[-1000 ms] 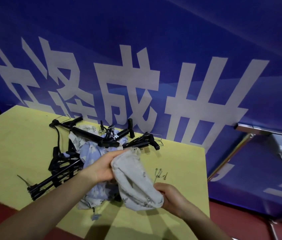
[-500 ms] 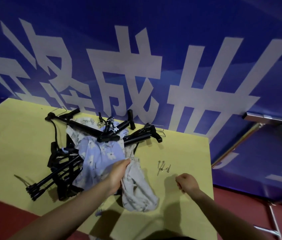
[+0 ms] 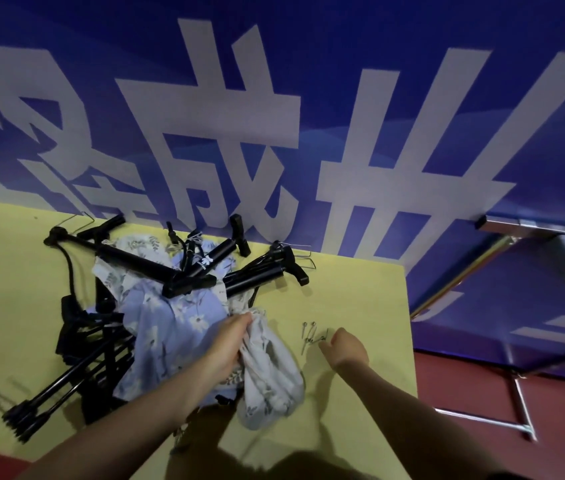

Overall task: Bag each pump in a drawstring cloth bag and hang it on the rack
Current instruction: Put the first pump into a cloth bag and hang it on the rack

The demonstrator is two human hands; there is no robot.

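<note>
Fingers of the left hand pinch the pale floral drawstring bag at frame centre; the right hand, loosely curled and empty, nears small metal pins. Black pumps lie upper left; keeping the bag's mouth gathered should ease fastening.

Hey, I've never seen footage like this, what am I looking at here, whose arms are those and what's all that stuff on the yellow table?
There is no machine here. A person wears a camera on the head, so the one picture looks forward and down along their own bare arms. On the yellow table lies a tangle of black hand pumps mixed with flowered cloth bags. The left hand grips the gathered top of a pale cloth bag that lies on the table. The right hand, fingers curled, reaches toward a few small metal pins beside it; whether it touches them I cannot tell. Behind stands a blue banner with large white characters.
</note>
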